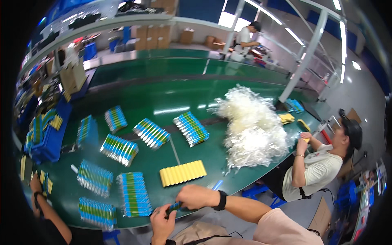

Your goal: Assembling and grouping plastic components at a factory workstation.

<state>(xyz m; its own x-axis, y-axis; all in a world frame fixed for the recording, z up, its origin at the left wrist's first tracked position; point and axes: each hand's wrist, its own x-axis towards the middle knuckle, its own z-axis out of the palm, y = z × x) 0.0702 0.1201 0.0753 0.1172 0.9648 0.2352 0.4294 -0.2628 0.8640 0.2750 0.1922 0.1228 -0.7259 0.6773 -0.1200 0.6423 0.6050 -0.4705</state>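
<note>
At the near edge of the green table (pixel 175 153), my left hand (pixel 162 223) and my right hand (pixel 197 197) meet around a small, dark item with blue and green on it (pixel 175 206). Both hands are closed on it; the fingers cover most of it, so its kind cannot be told. Just beyond them lies a row of yellow ribbed pieces (pixel 183 173) set side by side. Left of my hands is a neat stack of blue-and-green wrapped packets (pixel 134 194). A thin blue strip (pixel 217 185) rests beside my right wrist.
Several more packet bundles (pixel 191 128) spread across the table. A large heap of transparent plastic wrappers (pixel 255 130) stands right of centre. A blue bin (pixel 53 136) holds packets at left, near a co-worker's hand (pixel 36 185). Another person (pixel 316 163) works at right, by a metal post (pixel 304 57).
</note>
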